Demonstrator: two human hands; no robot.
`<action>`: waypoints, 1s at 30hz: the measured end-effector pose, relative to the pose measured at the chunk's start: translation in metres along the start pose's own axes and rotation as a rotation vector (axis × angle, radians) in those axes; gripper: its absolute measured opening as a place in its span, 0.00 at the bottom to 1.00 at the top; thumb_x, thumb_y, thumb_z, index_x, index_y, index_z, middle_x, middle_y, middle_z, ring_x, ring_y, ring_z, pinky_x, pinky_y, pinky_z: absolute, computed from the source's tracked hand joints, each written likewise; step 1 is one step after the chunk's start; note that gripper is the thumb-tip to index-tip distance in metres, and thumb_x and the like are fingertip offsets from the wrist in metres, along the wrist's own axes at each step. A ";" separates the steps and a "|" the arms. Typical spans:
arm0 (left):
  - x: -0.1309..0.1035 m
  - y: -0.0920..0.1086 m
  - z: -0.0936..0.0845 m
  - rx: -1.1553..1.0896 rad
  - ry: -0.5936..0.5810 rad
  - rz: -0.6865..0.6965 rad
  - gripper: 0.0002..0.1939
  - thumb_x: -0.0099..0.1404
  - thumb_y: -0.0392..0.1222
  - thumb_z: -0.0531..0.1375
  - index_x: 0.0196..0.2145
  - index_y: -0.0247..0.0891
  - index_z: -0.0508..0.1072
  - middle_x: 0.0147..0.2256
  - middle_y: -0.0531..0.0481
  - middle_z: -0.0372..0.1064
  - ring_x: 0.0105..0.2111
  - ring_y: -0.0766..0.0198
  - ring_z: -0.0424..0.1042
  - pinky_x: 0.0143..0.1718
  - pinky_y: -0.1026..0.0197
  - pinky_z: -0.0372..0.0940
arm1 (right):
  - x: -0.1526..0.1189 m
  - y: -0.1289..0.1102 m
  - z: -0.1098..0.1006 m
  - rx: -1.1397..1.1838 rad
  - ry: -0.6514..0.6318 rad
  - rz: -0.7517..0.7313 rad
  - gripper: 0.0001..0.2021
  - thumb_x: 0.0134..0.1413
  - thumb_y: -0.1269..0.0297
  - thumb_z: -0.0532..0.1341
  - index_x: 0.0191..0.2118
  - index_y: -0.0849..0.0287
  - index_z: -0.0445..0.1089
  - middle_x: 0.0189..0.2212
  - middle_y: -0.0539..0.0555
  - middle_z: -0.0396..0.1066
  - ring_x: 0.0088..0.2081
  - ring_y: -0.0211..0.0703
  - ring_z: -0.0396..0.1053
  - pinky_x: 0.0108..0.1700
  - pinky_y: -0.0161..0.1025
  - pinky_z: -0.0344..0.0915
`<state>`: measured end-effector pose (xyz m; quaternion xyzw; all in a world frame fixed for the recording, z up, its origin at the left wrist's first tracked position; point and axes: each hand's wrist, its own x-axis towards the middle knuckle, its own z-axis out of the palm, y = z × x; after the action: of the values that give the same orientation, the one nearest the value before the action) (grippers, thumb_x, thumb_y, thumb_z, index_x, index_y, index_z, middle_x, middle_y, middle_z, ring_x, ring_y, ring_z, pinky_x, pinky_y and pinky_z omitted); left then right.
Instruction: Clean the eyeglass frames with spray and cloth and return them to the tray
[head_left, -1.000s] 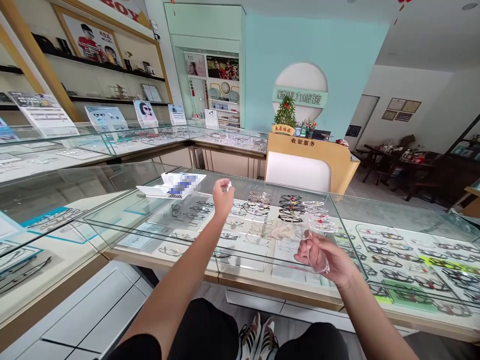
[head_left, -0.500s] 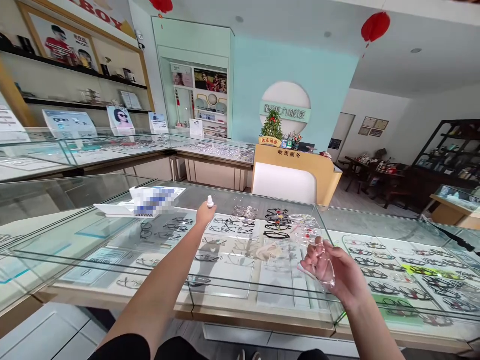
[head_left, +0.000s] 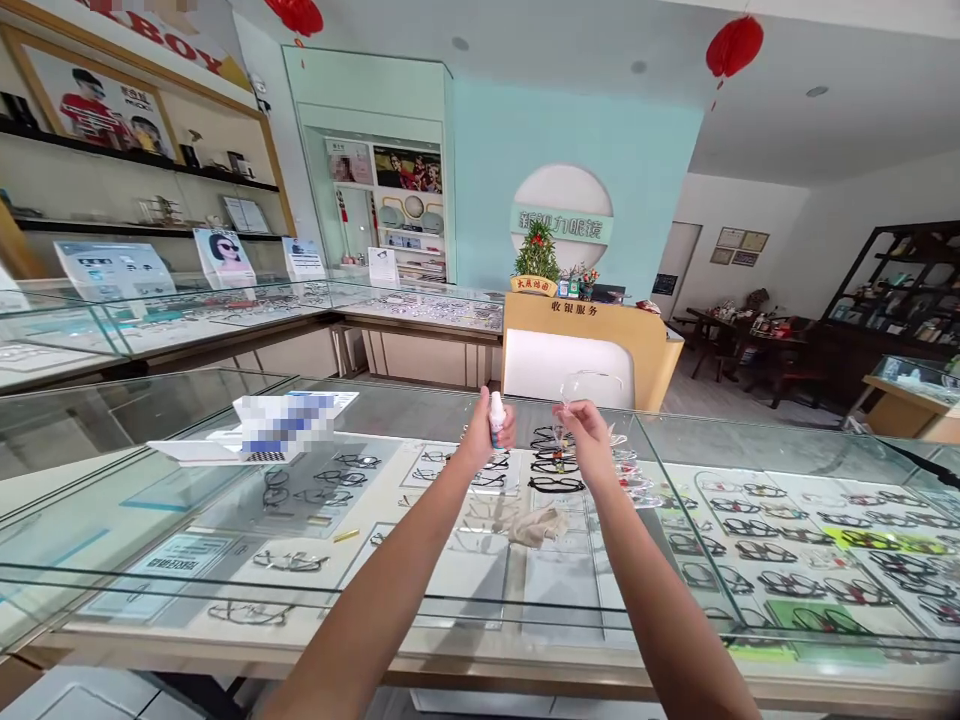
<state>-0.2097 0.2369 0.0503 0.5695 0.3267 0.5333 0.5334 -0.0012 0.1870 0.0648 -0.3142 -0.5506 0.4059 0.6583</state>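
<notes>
My left hand [head_left: 486, 430] is wrapped round a small white spray bottle [head_left: 496, 410], which stands upright with its nozzle on top. To its right my right hand [head_left: 585, 430] pinches a pair of clear-framed glasses [head_left: 592, 382] by one side, raised above the counter. The two hands are a short gap apart. Below them, several dark-framed glasses [head_left: 555, 484] lie in a column on the glass counter, with clear frames beside them partly behind my right forearm. A crumpled beige cloth [head_left: 538, 526] lies nearer to me.
White boxes [head_left: 289, 425], partly pixelated, rest at the counter's left. More glasses fill the display case [head_left: 795, 550] on the right. A yellow and white cashier desk [head_left: 667, 350] stands beyond the counter. Red lanterns [head_left: 735, 46] hang overhead.
My left hand has moved right with the bottle. My right hand has moved left and up, turned over, and lifted the clear glasses. The view has shifted slightly.
</notes>
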 end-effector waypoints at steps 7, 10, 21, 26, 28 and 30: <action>-0.002 -0.027 -0.011 -0.353 -0.269 -0.144 0.44 0.66 0.87 0.45 0.15 0.44 0.54 0.11 0.58 0.39 0.11 0.70 0.43 0.17 0.61 0.48 | 0.009 0.049 0.005 -0.023 -0.010 0.091 0.20 0.53 0.41 0.72 0.37 0.51 0.69 0.41 0.54 0.80 0.51 0.53 0.77 0.60 0.50 0.68; -0.001 -0.035 -0.015 -0.337 -0.324 -0.153 0.44 0.66 0.87 0.44 0.15 0.44 0.55 0.11 0.57 0.40 0.11 0.69 0.43 0.17 0.60 0.48 | 0.000 0.059 0.005 -0.028 -0.060 0.127 0.20 0.55 0.41 0.72 0.38 0.50 0.70 0.41 0.54 0.81 0.51 0.53 0.77 0.60 0.51 0.68; -0.004 -0.034 -0.016 -0.322 -0.359 -0.167 0.39 0.67 0.82 0.49 0.20 0.43 0.62 0.12 0.58 0.42 0.13 0.70 0.42 0.21 0.59 0.44 | -0.002 0.055 0.004 -0.029 -0.147 0.232 0.17 0.57 0.44 0.72 0.37 0.49 0.70 0.38 0.51 0.81 0.49 0.52 0.77 0.56 0.49 0.67; -0.006 -0.028 -0.014 -0.316 -0.381 -0.141 0.36 0.66 0.80 0.52 0.23 0.43 0.63 0.15 0.56 0.49 0.17 0.67 0.49 0.24 0.59 0.48 | -0.004 0.051 0.005 -0.031 -0.154 0.242 0.16 0.58 0.45 0.71 0.38 0.49 0.70 0.40 0.52 0.82 0.48 0.53 0.77 0.55 0.49 0.67; -0.005 -0.026 -0.013 -0.290 -0.346 -0.129 0.35 0.65 0.80 0.54 0.24 0.43 0.65 0.17 0.54 0.53 0.19 0.65 0.53 0.25 0.58 0.51 | -0.004 0.050 0.005 -0.027 -0.149 0.247 0.15 0.58 0.46 0.71 0.37 0.49 0.70 0.40 0.52 0.82 0.49 0.53 0.77 0.55 0.49 0.67; -0.003 -0.029 -0.013 -0.261 -0.283 -0.113 0.36 0.65 0.80 0.52 0.23 0.43 0.64 0.16 0.55 0.51 0.18 0.66 0.51 0.24 0.58 0.49 | -0.004 0.049 0.005 -0.021 -0.150 0.252 0.16 0.57 0.46 0.72 0.37 0.49 0.70 0.40 0.52 0.83 0.48 0.53 0.77 0.54 0.49 0.67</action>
<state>-0.2172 0.2437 0.0202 0.5455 0.2078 0.4549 0.6726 -0.0160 0.2068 0.0214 -0.3563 -0.5587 0.5021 0.5557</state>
